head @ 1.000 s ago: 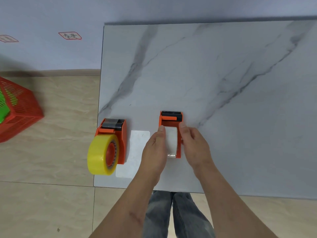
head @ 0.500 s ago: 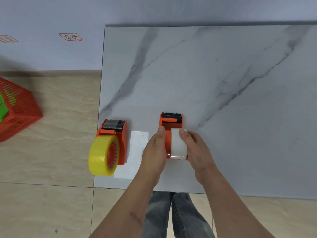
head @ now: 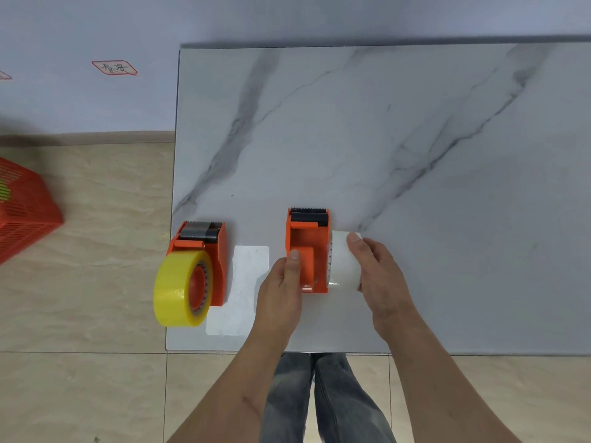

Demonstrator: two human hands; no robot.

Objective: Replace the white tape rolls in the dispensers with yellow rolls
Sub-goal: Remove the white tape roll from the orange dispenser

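Left dispenser (head: 204,260) found fitted with yellow roll (head: 179,289). White roll (head: 343,262) clear of right dispenser (head: 308,251), gripped in right hand (head: 380,276) just beside it. Left hand (head: 281,289) steadying body, thumb on hub. Yellow refill outstanding.

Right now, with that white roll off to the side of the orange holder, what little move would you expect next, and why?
Probably the right hand carries the white roll clear and sets it on the table. It grips the roll beside the middle dispenser, whose orange hub looks bare, while the left hand steadies that dispenser. The other dispenser already has a yellow roll.
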